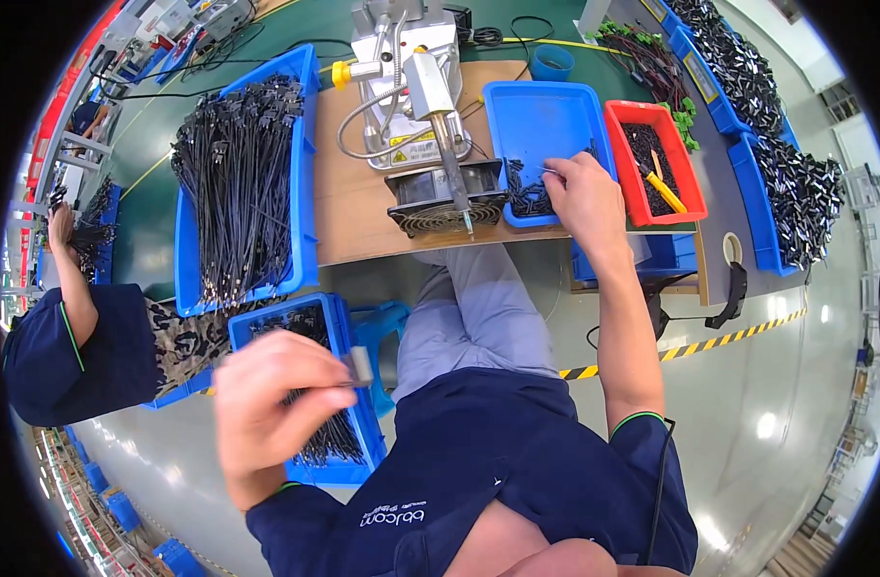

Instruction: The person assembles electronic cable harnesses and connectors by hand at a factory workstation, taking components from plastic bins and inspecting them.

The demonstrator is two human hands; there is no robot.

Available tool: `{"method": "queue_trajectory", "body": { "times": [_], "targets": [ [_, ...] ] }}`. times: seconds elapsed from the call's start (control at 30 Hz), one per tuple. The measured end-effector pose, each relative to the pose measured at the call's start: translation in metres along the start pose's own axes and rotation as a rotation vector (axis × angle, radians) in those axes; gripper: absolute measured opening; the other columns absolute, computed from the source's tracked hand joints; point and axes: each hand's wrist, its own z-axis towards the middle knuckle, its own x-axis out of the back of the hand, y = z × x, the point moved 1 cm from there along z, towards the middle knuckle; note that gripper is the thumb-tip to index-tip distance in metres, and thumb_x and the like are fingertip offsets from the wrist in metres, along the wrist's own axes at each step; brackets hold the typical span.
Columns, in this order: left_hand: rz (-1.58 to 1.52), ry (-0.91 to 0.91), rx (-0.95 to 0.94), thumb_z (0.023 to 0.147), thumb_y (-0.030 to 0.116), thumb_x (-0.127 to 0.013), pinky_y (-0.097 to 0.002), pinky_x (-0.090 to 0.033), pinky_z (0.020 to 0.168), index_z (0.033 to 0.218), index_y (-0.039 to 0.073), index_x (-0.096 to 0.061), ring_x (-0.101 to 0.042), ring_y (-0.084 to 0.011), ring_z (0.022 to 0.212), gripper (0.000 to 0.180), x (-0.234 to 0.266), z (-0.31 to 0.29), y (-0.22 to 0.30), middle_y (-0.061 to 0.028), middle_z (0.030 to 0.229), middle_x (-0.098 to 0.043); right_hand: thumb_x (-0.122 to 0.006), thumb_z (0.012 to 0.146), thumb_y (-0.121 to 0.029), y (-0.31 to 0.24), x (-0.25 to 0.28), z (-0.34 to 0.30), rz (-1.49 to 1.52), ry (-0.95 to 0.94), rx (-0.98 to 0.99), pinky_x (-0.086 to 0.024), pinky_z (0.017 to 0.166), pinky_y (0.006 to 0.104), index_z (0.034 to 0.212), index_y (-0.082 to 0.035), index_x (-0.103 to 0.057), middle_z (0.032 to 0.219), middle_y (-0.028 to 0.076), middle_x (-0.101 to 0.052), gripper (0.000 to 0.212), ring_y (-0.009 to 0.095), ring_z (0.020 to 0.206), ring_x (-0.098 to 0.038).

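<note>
My left hand (281,394), blurred by motion, is raised over a lower blue bin of black cables (329,444). Its thumb and fingers pinch a small dark piece with a silvery-grey end (361,366). My right hand (586,197) reaches over the near part of a blue tray (545,106). Its fingers are closed beside a heap of small black parts (528,197); something thin shows at the fingertips, too small to name. Between my hands stands a metal bench machine (406,58) with a slanted rod pointing down, and a black fan (446,197) beneath it.
A blue bin of long black cables (238,192) stands left on the bench. A red tray (692,173) holds tiny dark bits and a yellow-handled tool (666,192). Blue bins of small black-and-silver parts (795,202) line the right. Another person (84,337) works at far left.
</note>
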Motion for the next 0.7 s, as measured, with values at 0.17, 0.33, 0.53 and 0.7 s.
{"method": "queue_trajectory", "body": {
  "times": [0.17,0.33,0.53,0.7],
  "targets": [
    [-0.280,-0.015,0.380,0.087,0.003,-0.079,-0.0279,-0.054,0.065,0.093,-0.001,-0.071,-0.069,-0.0147,0.072,0.010,-0.049,-0.047,-0.055,-0.0090,0.087,-0.072,-0.067,0.094,-0.020,-0.009,-0.006,0.002,-0.028,-0.044,0.027,-0.056,0.080,0.0456,0.104,-0.008,-0.079,0.099,0.015,-0.070,0.020,0.037,0.089,-0.070],
    [-0.544,0.003,0.554,0.094,0.008,-0.076,-0.0220,-0.047,0.062,0.099,0.000,-0.070,-0.057,-0.0026,0.071,0.011,-0.097,-0.052,-0.088,0.0010,0.081,-0.067,-0.064,0.094,-0.018,0.000,-0.011,0.006,-0.009,0.005,0.075,-0.055,0.084,0.0460,0.102,-0.002,-0.073,0.099,0.018,-0.070,0.019,0.039,0.094,-0.069],
    [-0.563,-0.024,0.522,0.096,0.013,-0.075,-0.0220,-0.047,0.062,0.098,-0.001,-0.070,-0.057,-0.0026,0.069,0.015,-0.125,-0.028,-0.088,0.0014,0.079,-0.067,-0.062,0.100,-0.009,-0.023,0.050,-0.038,0.638,-0.052,-0.173,-0.047,0.066,0.0253,0.103,0.000,-0.067,0.084,0.003,-0.067,0.011,0.008,0.073,-0.058],
    [-0.577,-0.131,0.472,0.097,0.010,-0.072,-0.0197,-0.044,0.061,0.099,0.000,-0.069,-0.056,-0.0016,0.069,0.011,-0.140,-0.013,-0.083,0.0019,0.080,-0.066,-0.063,0.099,-0.001,-0.057,0.045,-0.105,1.104,-0.414,-0.004,-0.047,0.074,0.0208,0.110,-0.001,-0.063,0.113,0.006,-0.070,0.010,0.005,0.087,-0.058]
  ]
}}
